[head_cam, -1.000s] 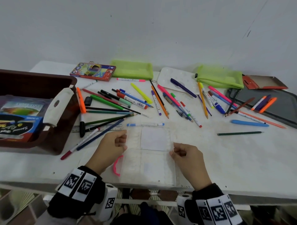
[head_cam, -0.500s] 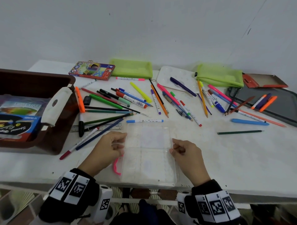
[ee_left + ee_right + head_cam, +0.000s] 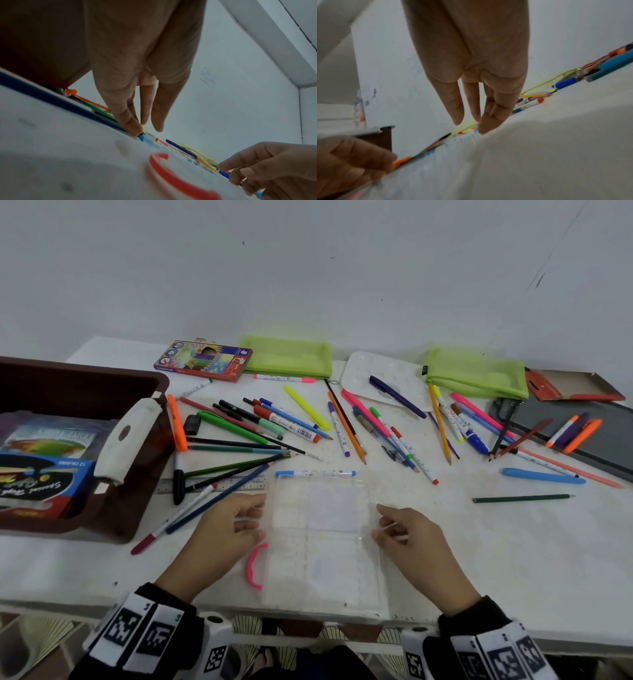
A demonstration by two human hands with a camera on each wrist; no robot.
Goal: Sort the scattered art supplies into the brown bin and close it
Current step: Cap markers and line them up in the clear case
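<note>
Clear glossy plastic case point(image 3: 325, 539) near centre, matt white scuffed surface point(image 3: 513, 559), glossy brown plastic bin point(image 3: 85, 392) far left, green mesh-cloth pouches point(image 3: 291, 356) at far edge, printed cardboard pencil box point(image 3: 203, 360).

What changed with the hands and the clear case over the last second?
Both hands let go of the clear case and drew slightly outward: the left hand and right hand now sit open beside its edges instead of pinching them. The case stayed flat; the pens and brown bin did not move.

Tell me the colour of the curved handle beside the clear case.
Pink handle, clearest in the head view.
</note>
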